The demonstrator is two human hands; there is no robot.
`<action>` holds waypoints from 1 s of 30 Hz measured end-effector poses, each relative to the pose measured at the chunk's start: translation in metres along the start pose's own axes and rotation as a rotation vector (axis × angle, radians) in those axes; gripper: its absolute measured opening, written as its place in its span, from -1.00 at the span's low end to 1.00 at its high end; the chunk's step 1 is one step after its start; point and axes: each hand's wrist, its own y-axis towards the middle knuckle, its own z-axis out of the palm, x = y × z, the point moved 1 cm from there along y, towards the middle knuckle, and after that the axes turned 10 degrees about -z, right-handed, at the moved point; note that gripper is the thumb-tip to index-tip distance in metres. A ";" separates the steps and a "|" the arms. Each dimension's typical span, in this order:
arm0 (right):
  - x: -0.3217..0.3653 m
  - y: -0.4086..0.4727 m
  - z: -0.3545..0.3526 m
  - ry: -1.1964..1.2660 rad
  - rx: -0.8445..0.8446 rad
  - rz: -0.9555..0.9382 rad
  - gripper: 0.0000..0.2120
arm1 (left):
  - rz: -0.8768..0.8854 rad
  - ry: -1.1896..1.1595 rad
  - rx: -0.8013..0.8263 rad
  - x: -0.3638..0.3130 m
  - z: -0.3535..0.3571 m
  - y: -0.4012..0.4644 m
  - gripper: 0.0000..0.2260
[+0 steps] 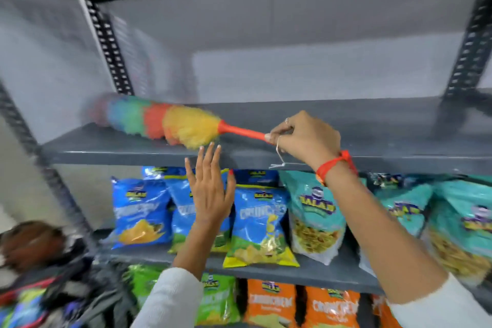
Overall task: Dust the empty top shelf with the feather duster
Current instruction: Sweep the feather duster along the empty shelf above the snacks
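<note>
A rainbow feather duster point(165, 121) is laid across the grey top shelf point(372, 125), its orange handle pinched by the right hand point(306, 138); the left hand point(210, 194) is raised below the shelf edge, fingers spread wide, before blue snack bags point(141, 210)

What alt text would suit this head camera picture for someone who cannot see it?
A right hand holds a rainbow feather duster by its orange handle, its head on the empty grey metal top shelf. The open left hand hovers before blue snack bags below.
</note>
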 end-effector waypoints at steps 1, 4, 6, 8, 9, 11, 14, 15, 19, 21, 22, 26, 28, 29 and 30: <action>0.008 0.007 0.013 -0.004 0.008 -0.023 -0.82 | -0.015 0.025 0.020 0.009 -0.004 0.002 -0.55; 0.021 0.023 0.042 -0.032 0.016 -0.058 -0.82 | 0.017 0.081 0.081 0.022 -0.013 0.010 -0.54; 0.019 0.030 0.052 -0.070 -0.001 -0.045 -0.77 | 0.042 0.101 0.091 0.027 -0.013 0.013 -0.55; 0.010 0.033 0.052 -0.129 -0.023 -0.027 -0.72 | 0.034 0.093 0.081 0.027 -0.011 0.014 -0.55; 0.004 0.033 0.049 -0.156 -0.035 -0.014 -0.71 | 0.026 0.089 0.069 0.026 -0.009 0.013 -0.55; -0.012 0.031 0.040 -0.212 -0.065 0.020 -0.71 | 0.012 0.080 0.035 0.020 -0.005 0.013 -0.57; -0.036 0.021 0.020 -0.300 -0.119 0.073 -0.71 | 0.015 0.031 -0.015 0.000 0.005 0.013 -0.60; -0.044 0.017 0.013 -0.330 -0.135 0.089 -0.71 | 0.024 0.006 -0.022 -0.010 0.009 0.012 -0.61; -0.077 -0.004 -0.022 -0.408 -0.167 0.181 -0.69 | 0.111 -0.063 0.000 -0.062 0.032 0.005 -0.63; -0.093 -0.016 -0.039 -0.404 -0.147 0.227 -0.69 | 0.132 -0.071 -0.003 -0.089 0.043 0.000 -0.65; -0.100 -0.023 -0.048 -0.406 -0.140 0.248 -0.68 | 0.131 -0.081 -0.009 -0.102 0.048 -0.002 -0.66; -0.128 -0.051 -0.085 -0.436 -0.155 0.346 -0.69 | 0.175 -0.138 -0.023 -0.156 0.067 -0.014 -0.68; -0.140 -0.067 -0.104 -0.443 -0.177 0.397 -0.70 | 0.216 -0.180 0.008 -0.183 0.075 -0.021 -0.68; -0.146 -0.076 -0.113 -0.448 -0.191 0.425 -0.71 | 0.239 -0.208 0.031 -0.197 0.078 -0.025 -0.67; -0.152 -0.084 -0.123 -0.455 -0.200 0.451 -0.71 | 0.264 -0.237 0.056 -0.210 0.080 -0.030 -0.67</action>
